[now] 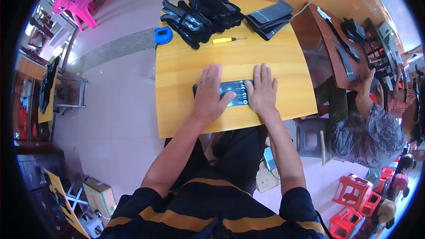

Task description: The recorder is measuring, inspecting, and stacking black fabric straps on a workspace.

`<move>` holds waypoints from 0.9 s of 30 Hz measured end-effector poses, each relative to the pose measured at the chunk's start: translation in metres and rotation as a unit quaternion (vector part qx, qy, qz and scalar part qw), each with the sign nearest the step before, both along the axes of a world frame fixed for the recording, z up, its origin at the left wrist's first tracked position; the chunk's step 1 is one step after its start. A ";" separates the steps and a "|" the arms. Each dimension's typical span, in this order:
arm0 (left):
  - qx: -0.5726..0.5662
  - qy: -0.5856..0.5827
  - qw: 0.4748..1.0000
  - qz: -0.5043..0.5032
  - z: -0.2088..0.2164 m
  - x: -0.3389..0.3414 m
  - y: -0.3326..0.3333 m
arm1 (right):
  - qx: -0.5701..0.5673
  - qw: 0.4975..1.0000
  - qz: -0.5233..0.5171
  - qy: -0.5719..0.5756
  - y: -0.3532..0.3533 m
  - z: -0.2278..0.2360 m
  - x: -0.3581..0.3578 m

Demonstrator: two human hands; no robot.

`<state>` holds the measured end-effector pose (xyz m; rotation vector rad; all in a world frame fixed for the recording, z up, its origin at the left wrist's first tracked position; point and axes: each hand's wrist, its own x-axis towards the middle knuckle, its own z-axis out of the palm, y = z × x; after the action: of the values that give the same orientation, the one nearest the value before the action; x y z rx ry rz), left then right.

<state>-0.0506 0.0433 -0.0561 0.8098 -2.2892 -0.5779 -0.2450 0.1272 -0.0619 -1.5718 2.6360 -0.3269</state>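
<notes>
A flat, dark rectangular piece with white printing and a glossy face [240, 94] lies near the front edge of the yellow wooden table [186, 121]. Its exact kind I cannot make out. My left hand [209, 95] rests flat over its left part, fingers stretched away from me and thumb out across the printing. At the other end, my right hand [263, 93] lies palm down with fingers extended, its thumb side touching the piece's right edge. Neither hand grips anything. Part of the piece is hidden under my left hand.
Along the table's far side are a blue tape measure [163, 36], a pile of black straps or gloves [206, 15], a yellow-handled screwdriver [223, 40] and stacked dark flat pieces [270, 19]. Another person [365, 135] sits at a brown table [325, 40] to the right.
</notes>
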 end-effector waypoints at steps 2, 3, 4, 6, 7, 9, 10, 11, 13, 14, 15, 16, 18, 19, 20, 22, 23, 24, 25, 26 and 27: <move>-0.010 -0.003 1.000 0.006 -0.003 0.000 0.001 | -0.016 1.000 0.000 -0.001 0.004 0.001 0.001; 0.009 0.004 1.000 -0.005 -0.001 -0.001 -0.001 | -0.040 0.999 0.004 0.034 0.004 0.003 0.004; 0.028 0.012 0.999 -0.016 0.001 -0.001 -0.003 | -0.064 0.996 0.009 0.068 0.002 0.004 0.008; 0.021 0.003 1.000 -0.005 0.010 -0.003 -0.004 | -0.113 0.991 0.037 0.063 -0.003 0.009 0.022; 0.007 0.021 1.000 -0.009 0.015 -0.005 -0.003 | -0.132 0.989 0.057 0.039 -0.005 0.012 0.033; -0.009 0.071 0.997 -0.025 0.018 -0.012 -0.006 | -0.127 0.984 0.121 0.021 -0.012 0.004 0.053; -0.012 0.072 0.997 -0.018 0.014 -0.016 -0.008 | -0.110 0.983 0.144 0.002 -0.016 -0.001 0.060; -0.002 0.075 0.996 -0.048 0.009 -0.019 -0.011 | -0.063 0.988 0.140 0.001 -0.019 -0.005 0.065; 0.025 0.055 0.995 -0.076 -0.001 -0.020 -0.011 | -0.039 0.988 0.147 0.017 -0.020 -0.007 0.066; 0.027 0.056 0.996 -0.071 -0.007 -0.021 -0.013 | -0.016 0.988 0.148 0.033 -0.020 -0.009 0.065; 0.016 0.003 0.999 -0.051 -0.004 -0.022 -0.011 | -0.015 0.990 0.141 0.024 -0.020 -0.007 0.064; 0.005 -0.050 0.998 -0.031 -0.002 -0.022 -0.009 | -0.009 0.990 0.142 0.023 -0.019 -0.007 0.064; 0.023 -0.095 0.995 -0.016 0.003 -0.013 -0.008 | -0.009 0.992 0.125 0.024 -0.019 -0.006 0.065; 0.034 -0.140 0.990 -0.001 0.004 -0.007 -0.009 | -0.006 0.992 0.127 0.024 -0.020 -0.005 0.065; 0.037 -0.140 0.989 0.000 0.003 -0.001 -0.012 | -0.006 0.993 0.117 0.012 -0.021 -0.002 0.065; 0.006 -0.179 0.984 0.008 -0.001 0.013 -0.016 | -0.007 0.994 0.108 0.005 -0.021 0.002 0.066; 0.007 -0.180 0.984 0.009 -0.001 0.015 -0.016 | -0.007 0.994 0.110 0.004 -0.021 0.001 0.066; 0.009 -0.187 0.982 0.011 -0.002 0.016 -0.017 | -0.006 0.994 0.110 0.007 -0.022 -0.001 0.066; 0.011 -0.194 0.981 0.012 -0.001 0.018 -0.018 | -0.006 0.994 0.110 0.011 -0.023 0.000 0.066; 0.008 -0.193 0.981 0.014 0.001 0.018 -0.019 | -0.010 0.994 0.111 0.012 -0.024 0.002 0.065; 0.008 -0.205 0.979 0.016 0.001 0.019 -0.019 | -0.003 0.995 0.100 0.016 -0.022 0.005 0.065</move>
<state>-0.0321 0.0248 -0.0547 1.0513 -2.6375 -0.4474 -0.1802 0.1048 -0.0573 -1.8376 2.4733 -0.3001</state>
